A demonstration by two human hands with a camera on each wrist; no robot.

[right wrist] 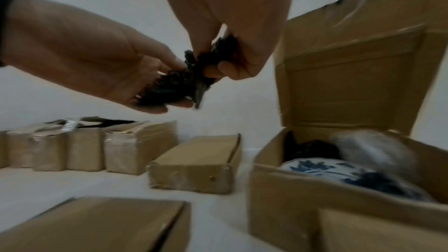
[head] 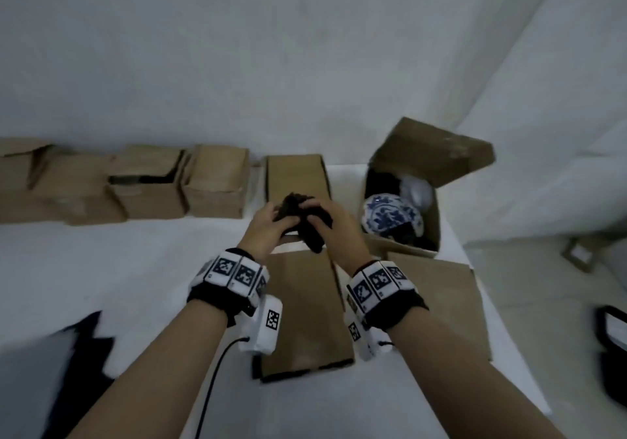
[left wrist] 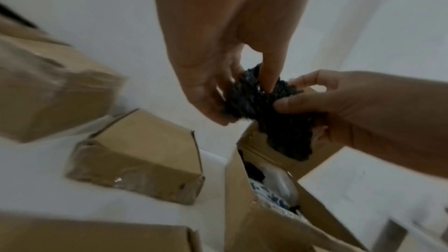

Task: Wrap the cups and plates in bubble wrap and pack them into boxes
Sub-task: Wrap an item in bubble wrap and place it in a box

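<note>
Both hands hold a crumpled piece of black bubble wrap in the air above the white table. My left hand grips its left side, my right hand pinches its top and right side. The same black wrap shows between the fingers in the left wrist view, and again as black wrap in the right wrist view. To the right stands an open cardboard box holding a blue-and-white ceramic piece, a white wrapped bundle and more black wrap. The blue-and-white piece lies low in that open box.
A row of closed cardboard boxes lines the far edge along the wall. A long closed box lies behind my hands and another long box beneath my wrists. A flat cardboard piece lies at the right. A black bag sits beyond the table's right edge.
</note>
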